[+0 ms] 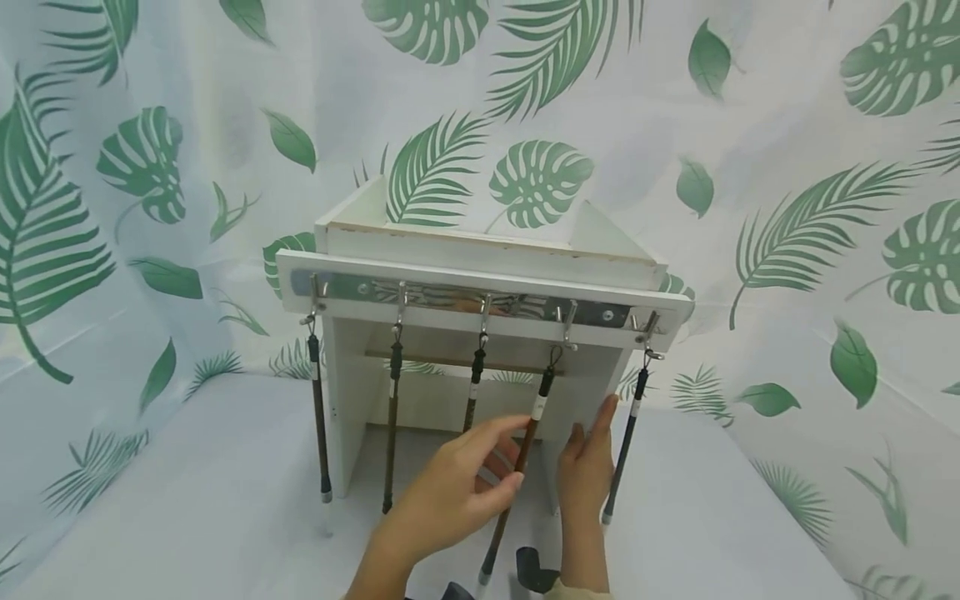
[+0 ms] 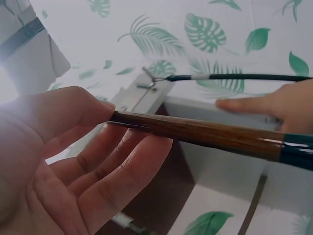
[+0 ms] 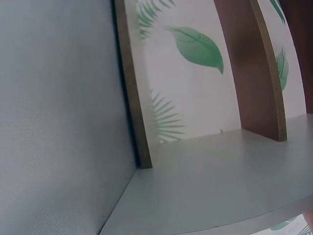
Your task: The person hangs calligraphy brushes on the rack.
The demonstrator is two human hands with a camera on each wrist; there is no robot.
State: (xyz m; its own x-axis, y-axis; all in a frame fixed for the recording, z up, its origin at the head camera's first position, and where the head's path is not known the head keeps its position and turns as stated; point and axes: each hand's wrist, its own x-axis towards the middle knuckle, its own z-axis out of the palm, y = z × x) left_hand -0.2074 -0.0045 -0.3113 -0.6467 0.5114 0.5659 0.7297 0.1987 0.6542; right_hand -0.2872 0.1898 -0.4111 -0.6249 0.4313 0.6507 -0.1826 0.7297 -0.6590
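A calligraphy brush (image 1: 531, 425) with a brown wooden handle hangs by its loop from a hook on a white wooden rack (image 1: 487, 250). My left hand (image 1: 457, 479) pinches its handle between thumb and fingertips, and the brush slants down and to the left. The left wrist view shows the thumb on one side of the brown handle (image 2: 210, 134) and the fingertips on the other. My right hand (image 1: 587, 475) holds the front edge of the rack's right side panel (image 1: 592, 392), fingers pointing upward. Only a bit of that hand shows in its own wrist view.
More brushes hang alongside: one at far left (image 1: 320, 417), one beside it (image 1: 393, 408), one in the middle (image 1: 476, 379), and one at far right (image 1: 628, 437). A metal hook strip (image 1: 450, 298) runs across the front. The rack stands on a white surface (image 1: 225, 483) before a leaf-patterned curtain (image 1: 645, 133).
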